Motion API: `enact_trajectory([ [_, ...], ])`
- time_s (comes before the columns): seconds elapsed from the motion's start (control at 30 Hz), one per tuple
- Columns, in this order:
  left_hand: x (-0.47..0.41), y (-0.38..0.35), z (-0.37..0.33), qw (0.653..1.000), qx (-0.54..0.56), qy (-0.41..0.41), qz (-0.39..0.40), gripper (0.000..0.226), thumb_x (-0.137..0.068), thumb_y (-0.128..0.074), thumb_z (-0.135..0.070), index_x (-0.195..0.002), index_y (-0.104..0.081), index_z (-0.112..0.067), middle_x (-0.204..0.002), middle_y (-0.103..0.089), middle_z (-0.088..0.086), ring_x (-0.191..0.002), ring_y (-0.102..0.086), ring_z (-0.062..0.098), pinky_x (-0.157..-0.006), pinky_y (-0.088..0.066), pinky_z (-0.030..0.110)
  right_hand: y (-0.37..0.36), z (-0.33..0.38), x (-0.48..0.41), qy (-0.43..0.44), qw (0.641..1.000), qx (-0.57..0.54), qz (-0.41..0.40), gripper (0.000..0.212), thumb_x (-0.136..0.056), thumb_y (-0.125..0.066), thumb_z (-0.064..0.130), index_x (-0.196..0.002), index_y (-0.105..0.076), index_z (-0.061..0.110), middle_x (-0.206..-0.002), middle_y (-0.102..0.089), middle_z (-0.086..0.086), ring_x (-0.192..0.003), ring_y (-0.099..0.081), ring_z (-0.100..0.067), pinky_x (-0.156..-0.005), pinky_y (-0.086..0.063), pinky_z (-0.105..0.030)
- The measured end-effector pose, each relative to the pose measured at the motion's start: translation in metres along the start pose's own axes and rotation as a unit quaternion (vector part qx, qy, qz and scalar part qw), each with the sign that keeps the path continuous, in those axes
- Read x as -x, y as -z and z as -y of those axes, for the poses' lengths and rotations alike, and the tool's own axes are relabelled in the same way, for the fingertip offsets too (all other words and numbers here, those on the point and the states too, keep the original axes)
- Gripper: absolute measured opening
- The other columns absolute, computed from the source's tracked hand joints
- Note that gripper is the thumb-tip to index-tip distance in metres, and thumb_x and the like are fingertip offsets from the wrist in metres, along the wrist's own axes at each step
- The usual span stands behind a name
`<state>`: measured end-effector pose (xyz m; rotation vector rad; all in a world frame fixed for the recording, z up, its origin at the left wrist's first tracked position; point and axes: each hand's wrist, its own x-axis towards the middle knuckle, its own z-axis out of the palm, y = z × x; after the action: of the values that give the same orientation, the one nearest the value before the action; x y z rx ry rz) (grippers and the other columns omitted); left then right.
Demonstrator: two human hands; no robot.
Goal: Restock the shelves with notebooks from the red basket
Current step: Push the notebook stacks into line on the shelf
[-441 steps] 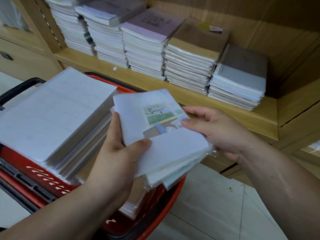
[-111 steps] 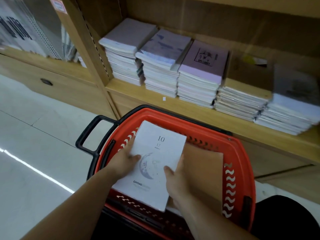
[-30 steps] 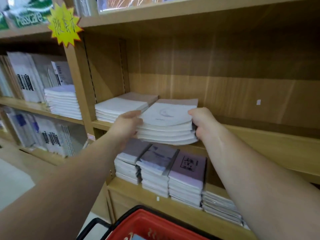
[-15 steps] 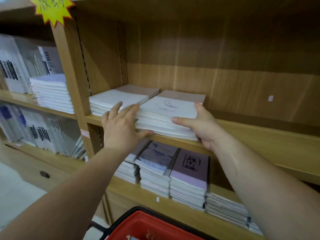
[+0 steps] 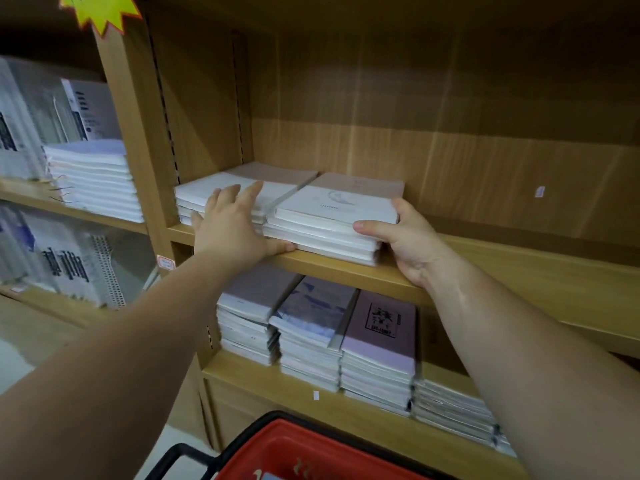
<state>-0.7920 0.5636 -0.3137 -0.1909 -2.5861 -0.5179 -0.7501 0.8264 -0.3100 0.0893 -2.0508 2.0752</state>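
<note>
The right hand holds the right end of a stack of thin white paper notebooks. Its thumb lies along the front edges and its other fingers curl round the far corner. The left hand is flat, with its fingers spread wide. The fingers lie on a second stack of white notebooks, and the thumb touches the bottom left corner of the stack the right hand holds.

The two stacks sit side by side, touching, on a smooth light wooden shelf. The top cover of the held stack has a pale grey curved shape and a tiny dark word, too blurry to read. A soft pinkish-brown cover shows just behind the white ones.

On the shelf below there are more flat stacks. One has a grey-purple cover, one has a blue and white cover, and one has a pale purple cover with a black square stamp; the signs in the stamp cannot be read.

A red plastic basket with a black handle stands at the bottom, in front of the shelves.

A small white sticker sits on the wooden back wall. A little red and white label is stuck on the post. A spiky yellow paper star hangs at the top left. Past the post there is a tall white paper pile.
</note>
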Motion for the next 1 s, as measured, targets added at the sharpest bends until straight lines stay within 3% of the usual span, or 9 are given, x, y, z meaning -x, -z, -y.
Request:
enact_trajectory([
  [0.07, 0.002, 0.001, 0.001, 1.000, 0.009, -0.013, -0.010, 0.117, -0.060, -0.073, -0.082, -0.157, -0.024, -0.038, -0.165, -0.026, -0.001, -0.154, -0.015, 0.025, -0.120, -0.015, 0.065, -0.001, -0.001, -0.002, -0.003, 1.000, 0.012, 0.010, 0.068, -0.065, -0.092, 0.008, -0.125, -0.060, 0.015, -0.117, -0.074, -0.005, -0.111, -0.069, -0.024, -0.101, -0.054, -0.048],
  [0.2, -0.007, 0.000, 0.002, 1.000, -0.008, -0.011, -0.017, 0.109, -0.065, -0.073, -0.078, -0.155, -0.026, -0.040, -0.165, -0.027, -0.003, -0.155, -0.014, 0.023, -0.119, -0.012, 0.068, -0.007, 0.002, -0.011, -0.006, 0.998, 0.059, 0.031, 0.059, -0.071, -0.090, 0.015, -0.119, -0.058, 0.022, -0.119, -0.071, 0.001, -0.112, -0.067, -0.017, -0.096, -0.054, -0.032],
  [0.3, -0.011, -0.002, -0.001, 1.000, -0.029, -0.010, 0.002, 0.105, -0.070, -0.069, -0.078, -0.156, -0.024, -0.041, -0.165, -0.027, -0.003, -0.155, -0.014, 0.023, -0.119, -0.011, 0.069, -0.011, 0.003, -0.012, -0.005, 0.996, 0.088, 0.026, 0.061, -0.067, -0.091, 0.022, -0.117, -0.057, 0.025, -0.120, -0.070, 0.000, -0.111, -0.067, -0.021, -0.096, -0.055, -0.043],
  [0.43, -0.001, -0.002, -0.011, 0.993, -0.038, -0.109, 0.008, 0.093, -0.084, -0.062, -0.069, -0.159, -0.016, -0.040, -0.168, -0.021, 0.002, -0.156, -0.009, 0.025, -0.122, -0.006, 0.063, -0.004, 0.004, -0.009, -0.028, 0.998, -0.054, -0.010, 0.067, -0.073, -0.088, 0.039, -0.129, -0.057, 0.017, -0.118, -0.073, -0.003, -0.109, -0.068, -0.022, -0.101, -0.053, -0.044],
  [0.5, 0.008, -0.003, -0.028, 0.979, -0.040, -0.199, 0.010, 0.094, -0.085, -0.057, -0.072, -0.160, -0.011, -0.040, -0.169, -0.018, 0.001, -0.157, -0.006, 0.023, -0.123, -0.004, 0.061, -0.002, 0.004, -0.011, -0.056, 0.983, -0.156, -0.076, 0.047, -0.088, -0.073, 0.042, -0.125, -0.063, 0.014, -0.120, -0.071, -0.004, -0.112, -0.066, -0.021, -0.107, -0.047, -0.042],
  [0.63, 0.015, -0.016, -0.076, 0.957, -0.096, -0.272, 0.035, 0.097, -0.082, -0.048, -0.082, -0.159, -0.003, -0.043, -0.170, -0.008, 0.000, -0.157, -0.001, 0.025, -0.122, -0.002, 0.062, 0.000, 0.001, -0.014, -0.068, 0.984, -0.135, -0.092, 0.018, -0.105, -0.050, 0.016, -0.106, -0.069, 0.015, -0.110, -0.073, -0.005, -0.105, -0.067, -0.017, -0.100, -0.051, -0.034],
  [0.73, 0.009, -0.026, -0.089, 0.957, -0.101, -0.267, 0.049, 0.085, -0.084, -0.046, -0.077, -0.157, -0.015, -0.046, -0.166, -0.020, 0.000, -0.153, -0.015, 0.029, -0.121, -0.013, 0.058, 0.003, -0.001, -0.018, -0.067, 0.989, -0.118, -0.067, 0.024, -0.105, -0.046, 0.007, -0.101, -0.068, 0.016, -0.103, -0.074, -0.004, -0.098, -0.069, -0.017, -0.084, -0.053, -0.029],
  [0.83, 0.006, -0.031, -0.086, 0.960, -0.093, -0.262, 0.031, 0.080, -0.080, -0.048, -0.078, -0.151, -0.030, -0.046, -0.154, -0.038, -0.004, -0.139, -0.034, 0.027, -0.114, -0.025, 0.049, 0.006, -0.005, -0.025, -0.056, 0.995, -0.073, -0.046, 0.024, -0.105, -0.046, 0.009, -0.117, -0.065, 0.018, -0.115, -0.072, -0.005, -0.109, -0.067, -0.019, -0.096, -0.052, -0.033],
  [1.0, 0.008, -0.029, -0.089, 0.967, -0.079, -0.242, 0.031, 0.077, -0.081, -0.054, -0.077, -0.148, -0.033, -0.047, -0.150, -0.040, -0.005, -0.136, -0.038, 0.025, -0.112, -0.025, 0.046, -0.003, -0.006, -0.023, -0.045, 0.997, 0.006, -0.066, 0.024, -0.103, -0.047, 0.025, -0.119, -0.065, 0.024, -0.117, -0.071, -0.003, -0.110, -0.066, -0.022, -0.103, -0.051, -0.043],
])
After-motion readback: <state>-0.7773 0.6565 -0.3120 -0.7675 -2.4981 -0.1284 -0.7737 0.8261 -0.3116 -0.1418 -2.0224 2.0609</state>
